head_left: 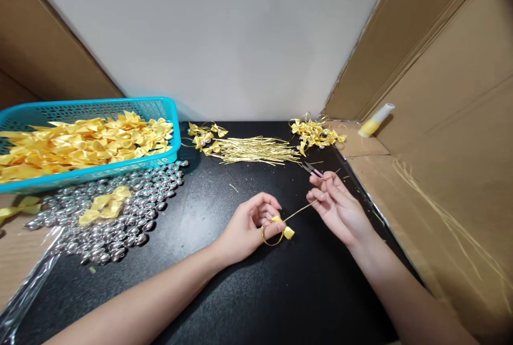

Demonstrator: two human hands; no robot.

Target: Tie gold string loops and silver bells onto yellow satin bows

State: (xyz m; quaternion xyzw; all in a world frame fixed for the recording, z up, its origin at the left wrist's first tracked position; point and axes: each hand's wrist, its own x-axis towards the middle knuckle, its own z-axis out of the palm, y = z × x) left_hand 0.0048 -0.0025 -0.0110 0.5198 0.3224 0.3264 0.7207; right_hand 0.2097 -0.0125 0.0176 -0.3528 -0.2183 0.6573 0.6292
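While the left hand [250,222] curls half shut, pinching a small yellow bow [284,228] between thumb and fingers, the right hand [335,201] grips the free end of a gold wire [300,211] that loops round the bow, with small snips [313,170] tucked in the same fist. The bow looks featherlight and soft, likely to crush or slip on its satin face, so its knotted middle seems the surest hold; the wire looks thin and springy, best held near its end. Beyond the hands lie a wire bundle [252,150] and finished bows [315,132]; left of the left hand, silver bells [120,222] and a blue basket [120,105] of bows. No writing is readable anywhere.
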